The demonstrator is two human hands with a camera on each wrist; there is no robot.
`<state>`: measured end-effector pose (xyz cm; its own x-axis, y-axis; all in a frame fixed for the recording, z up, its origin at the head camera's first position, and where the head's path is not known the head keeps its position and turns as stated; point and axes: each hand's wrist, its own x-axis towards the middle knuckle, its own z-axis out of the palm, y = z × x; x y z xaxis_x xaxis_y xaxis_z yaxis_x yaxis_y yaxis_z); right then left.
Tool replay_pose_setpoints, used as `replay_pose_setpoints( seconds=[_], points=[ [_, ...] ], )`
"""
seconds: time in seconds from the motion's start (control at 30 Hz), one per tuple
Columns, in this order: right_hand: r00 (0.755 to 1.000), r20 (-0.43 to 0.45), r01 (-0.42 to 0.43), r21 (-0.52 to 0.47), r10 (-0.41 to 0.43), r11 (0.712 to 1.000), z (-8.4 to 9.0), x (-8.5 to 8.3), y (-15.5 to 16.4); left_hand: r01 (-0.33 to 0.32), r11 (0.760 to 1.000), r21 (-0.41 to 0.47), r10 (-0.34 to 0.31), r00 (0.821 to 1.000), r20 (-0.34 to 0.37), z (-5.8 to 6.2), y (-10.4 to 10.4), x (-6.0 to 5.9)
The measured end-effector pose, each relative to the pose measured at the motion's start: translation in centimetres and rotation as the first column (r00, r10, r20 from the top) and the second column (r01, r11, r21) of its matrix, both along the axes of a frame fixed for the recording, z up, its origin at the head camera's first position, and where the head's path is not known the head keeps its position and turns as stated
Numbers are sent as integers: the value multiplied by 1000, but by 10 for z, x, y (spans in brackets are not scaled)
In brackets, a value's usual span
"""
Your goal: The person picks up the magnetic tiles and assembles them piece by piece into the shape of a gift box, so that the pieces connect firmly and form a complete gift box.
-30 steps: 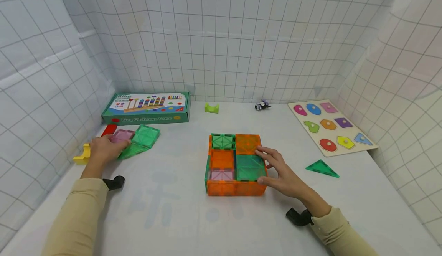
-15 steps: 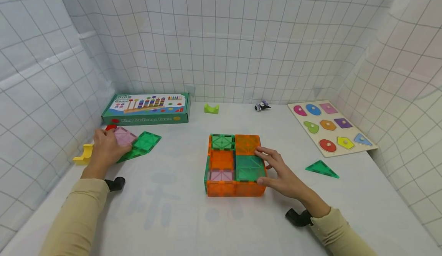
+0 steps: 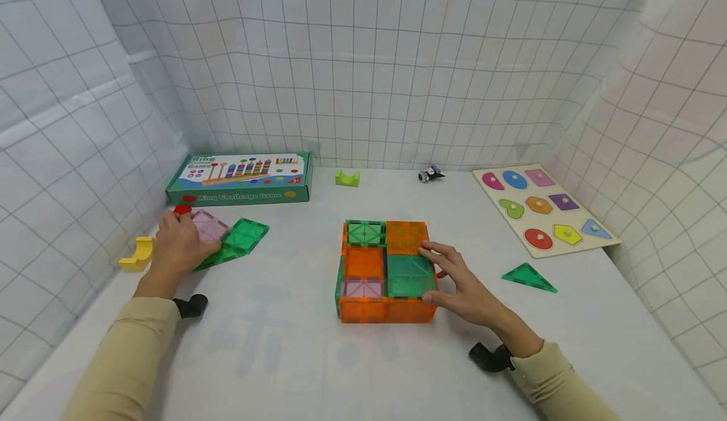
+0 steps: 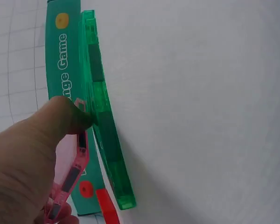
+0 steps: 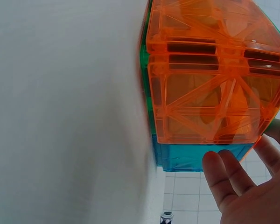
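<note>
Fetching a piece: your left hand (image 3: 178, 239) pinches the pink tile (image 3: 207, 225) beside the green tiles (image 3: 241, 237), while your right hand (image 3: 454, 280), fingers relaxed, steadies the tile box (image 3: 385, 268) mid-table; next, I judge, lift the tile clear and carry it across

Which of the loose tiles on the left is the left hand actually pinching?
The pink square tile, not the green tiles beside it. The left hand has it in its grip; the left wrist view shows the thumb on its edge.

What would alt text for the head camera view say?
A person's right hand rests against a boxy build of orange and green magnetic tiles on a white table, while the left hand grips a pink tile beside loose green tiles.
</note>
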<state>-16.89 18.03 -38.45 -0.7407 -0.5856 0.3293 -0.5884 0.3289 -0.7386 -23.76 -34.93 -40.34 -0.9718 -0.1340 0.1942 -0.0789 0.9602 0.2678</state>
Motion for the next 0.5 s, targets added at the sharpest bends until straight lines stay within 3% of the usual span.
replay_pose_setpoints(
  seconds=[0.07, 0.13, 0.27, 0.37, 0.5],
  points=[
    [1000, -1, -3, 0, 3, 1000, 0, 0, 0, 11, 998, -67, -15, 998, -58, 1, 3, 0],
    [1000, -4, -6, -2, 6, 1000, -1, 0, 0, -17, 997, -81, 8, 994, -113, 2, 6, 1],
    [1000, -4, -8, -2, 8, 1000, -1, 1, -1, -133, 991, 33, 137, 975, -176, 2, 7, 4],
    [1000, -8, -7, -2, 7, 1000, -1, 0, -1, -169, 980, 104, 185, 969, -166, 1, 6, 5],
    [1000, -10, -4, -6, 4, 1000, -1, 0, 0, -117, 993, 17, 118, 989, -88, 2, 4, 2]
  ],
)
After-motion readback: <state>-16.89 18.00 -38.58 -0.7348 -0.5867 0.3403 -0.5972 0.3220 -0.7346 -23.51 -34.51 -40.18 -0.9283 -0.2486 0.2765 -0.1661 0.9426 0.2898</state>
